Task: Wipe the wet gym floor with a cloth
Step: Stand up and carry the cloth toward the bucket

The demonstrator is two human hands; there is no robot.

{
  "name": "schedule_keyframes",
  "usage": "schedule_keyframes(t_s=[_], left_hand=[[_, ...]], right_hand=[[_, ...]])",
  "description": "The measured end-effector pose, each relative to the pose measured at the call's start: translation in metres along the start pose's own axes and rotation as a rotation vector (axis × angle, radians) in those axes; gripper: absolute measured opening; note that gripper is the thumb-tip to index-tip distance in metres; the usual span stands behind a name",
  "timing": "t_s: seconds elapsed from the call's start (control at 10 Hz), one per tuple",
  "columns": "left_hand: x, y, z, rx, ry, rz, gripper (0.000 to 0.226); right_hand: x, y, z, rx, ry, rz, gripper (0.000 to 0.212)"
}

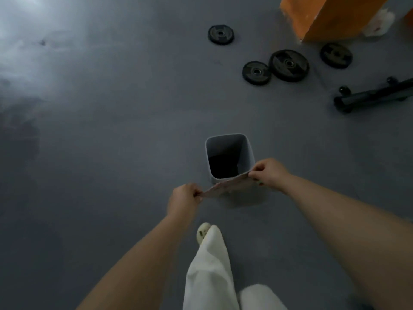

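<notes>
A small pale patterned cloth is stretched taut between my two hands, seen almost edge-on. My left hand pinches its left end and my right hand pinches its right end. The cloth hangs just over the near rim of a grey square bin that stands on the floor. The grey gym floor has a dark wet-looking patch at the far left and a bright glare at the top left.
Several black weight plates lie on the floor at the upper right, beside an orange block and a black bar with wheels. My white trouser leg and pale shoe are below the hands.
</notes>
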State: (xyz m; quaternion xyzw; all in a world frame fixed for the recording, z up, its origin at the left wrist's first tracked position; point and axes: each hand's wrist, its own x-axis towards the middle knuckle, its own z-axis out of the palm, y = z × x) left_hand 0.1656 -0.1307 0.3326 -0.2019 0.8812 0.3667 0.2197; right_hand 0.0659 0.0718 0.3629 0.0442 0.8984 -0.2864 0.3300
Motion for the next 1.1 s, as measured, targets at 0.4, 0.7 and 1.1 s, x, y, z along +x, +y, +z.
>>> schedule_keyframes(t_s=[0.4, 0.7, 1.1], left_hand=[[0.201, -0.037, 0.052, 0.179, 0.108, -0.130, 0.015], [0.254, -0.070, 0.125, -0.011, 0.225, -0.206, 0.013], [0.248, -0.085, 0.251, -0.088, -0.128, -0.326, 0.048]], right_hand=[[0.240, 0.009, 0.032, -0.201, -0.158, -0.118, 0.017], [0.338, 0.053, 0.076, -0.386, -0.285, -0.261, 0.011], [0.370, 0.148, 0.124, -0.661, -0.406, -0.213, 0.016]])
